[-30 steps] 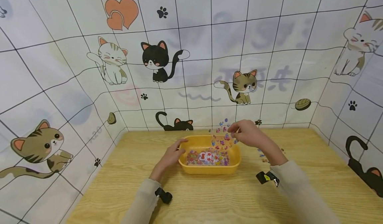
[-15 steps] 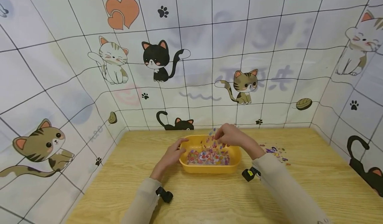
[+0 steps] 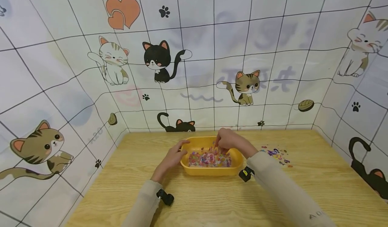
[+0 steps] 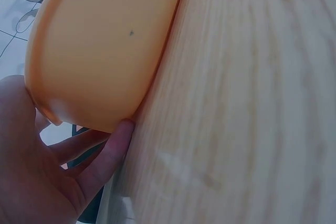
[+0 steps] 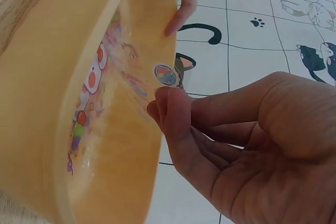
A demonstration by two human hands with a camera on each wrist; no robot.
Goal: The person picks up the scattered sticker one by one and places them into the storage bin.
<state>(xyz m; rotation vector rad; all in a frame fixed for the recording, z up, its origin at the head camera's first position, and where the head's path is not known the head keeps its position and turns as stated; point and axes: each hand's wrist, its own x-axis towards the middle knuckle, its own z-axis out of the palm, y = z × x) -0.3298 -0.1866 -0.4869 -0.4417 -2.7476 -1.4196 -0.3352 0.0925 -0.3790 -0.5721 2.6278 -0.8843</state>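
Observation:
A yellow plastic basin [image 3: 209, 171] stands on the table. My left hand [image 3: 174, 156] grips its left end, thumb over the rim; the left wrist view shows fingers [image 4: 102, 166] against the outer wall. My right hand [image 3: 227, 140] is over the basin's right half, pointing down. Between thumb and fingertips it pinches a clear sticker sheet [image 5: 166, 75] with small coloured prints, hanging inside the basin. More colourful stickers [image 3: 195, 158] lie on the basin floor, among them a white rabbit with red [image 5: 93, 76]. The hanging sheet partly covers them in the head view.
On the wooden table [image 3: 194, 200], right of the basin, lies a scatter of small purple and multicoloured prints [image 3: 275, 153]. White cloth walls with cartoon cats [image 3: 247, 85] close off the back and both sides.
My right hand has moved left and down, lowering the clear sticker sheet from above the back rim into the basin. The left hand keeps its place on the rim.

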